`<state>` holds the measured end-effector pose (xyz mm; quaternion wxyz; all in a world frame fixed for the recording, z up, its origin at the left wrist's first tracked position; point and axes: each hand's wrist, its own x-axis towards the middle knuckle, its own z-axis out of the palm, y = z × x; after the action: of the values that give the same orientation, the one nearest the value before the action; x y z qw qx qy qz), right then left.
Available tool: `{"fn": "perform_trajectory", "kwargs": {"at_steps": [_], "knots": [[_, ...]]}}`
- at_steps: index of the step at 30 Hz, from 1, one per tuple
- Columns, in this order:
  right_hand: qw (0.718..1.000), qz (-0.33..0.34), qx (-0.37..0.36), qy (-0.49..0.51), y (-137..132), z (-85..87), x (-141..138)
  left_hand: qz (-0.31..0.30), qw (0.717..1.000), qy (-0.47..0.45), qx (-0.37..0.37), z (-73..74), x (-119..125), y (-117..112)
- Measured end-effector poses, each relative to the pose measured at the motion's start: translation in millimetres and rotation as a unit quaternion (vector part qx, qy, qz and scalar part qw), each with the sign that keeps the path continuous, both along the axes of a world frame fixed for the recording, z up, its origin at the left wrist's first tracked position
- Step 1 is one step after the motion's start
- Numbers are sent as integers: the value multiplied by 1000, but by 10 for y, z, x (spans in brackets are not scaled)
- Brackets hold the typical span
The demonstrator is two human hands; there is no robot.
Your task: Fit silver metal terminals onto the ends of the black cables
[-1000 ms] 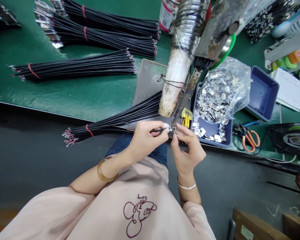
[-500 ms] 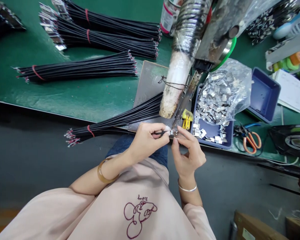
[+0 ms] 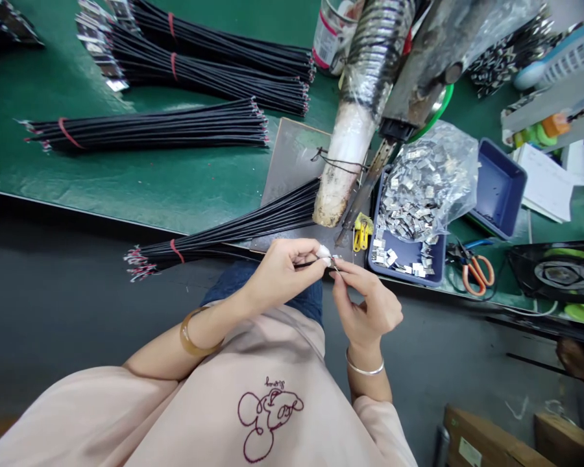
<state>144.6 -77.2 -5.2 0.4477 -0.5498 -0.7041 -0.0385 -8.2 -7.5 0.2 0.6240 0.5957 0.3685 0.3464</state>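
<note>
Mostly hidden between the fingertips, a small metal clip (image 3: 335, 263) sits just left of the blue tray (image 3: 409, 280), and its shape is hard to make out. The right hand (image 3: 370, 305) pinches it, while the left hand (image 3: 279, 272) grips a thin black wire (image 3: 304, 264) whose end meets the clip. Beyond the tray and to its left, a can (image 3: 331, 32) is cut off at the top, its red-and-white label unreadable. Stitched writing on the shirt (image 3: 272, 383) is too small to read.

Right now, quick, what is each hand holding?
Left hand: closed, pinching a thin black wire.
Right hand: closed, pinching a small silver metal clip.
</note>
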Motion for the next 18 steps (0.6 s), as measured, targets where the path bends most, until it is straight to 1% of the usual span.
{"fn": "perform_trajectory", "kwargs": {"at_steps": [2,5,7,11,18], "knots": [[999,-25,16,-13,25,-30,-7,7,1000,-6,-3,-8,1,6],[998,-58,-8,23,79,-70,-13,10,1000,-13,6,-27,3,17],[997,-56,-21,39,109,-82,-20,18,1000,-15,12,-40,8,24],[998,-47,-15,45,149,-83,-41,60,998,9,34,-42,28,35],[998,-39,-1,49,197,-48,-53,85,990,30,110,28,41,40]]}}
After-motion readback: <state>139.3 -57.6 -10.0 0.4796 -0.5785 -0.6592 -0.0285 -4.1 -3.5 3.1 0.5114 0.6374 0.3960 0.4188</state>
